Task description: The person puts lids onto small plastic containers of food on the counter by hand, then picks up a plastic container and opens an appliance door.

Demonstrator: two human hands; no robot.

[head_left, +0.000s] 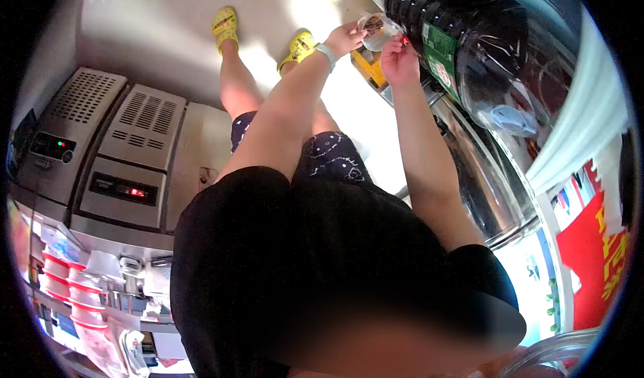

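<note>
My left hand (344, 39), with a pale band on its wrist, is closed on the rim of a small clear cup (372, 36) that has dark brown bits inside. Just right of the cup, my right hand (400, 61) has its fingers pinched together. A small red spot shows at those fingertips, too small to name. Close beside the right hand lies a large ribbed clear bottle (493, 52) of dark liquid, with a green label and a blue cap.
Steel units with vents and red displays (127, 189) stand at the left. Below them are stacked red-rimmed containers (87, 304). A shiny metal vessel (490, 183) and a red sign (590, 250) are at the right. Yellow clogs (225, 22) stand on the floor.
</note>
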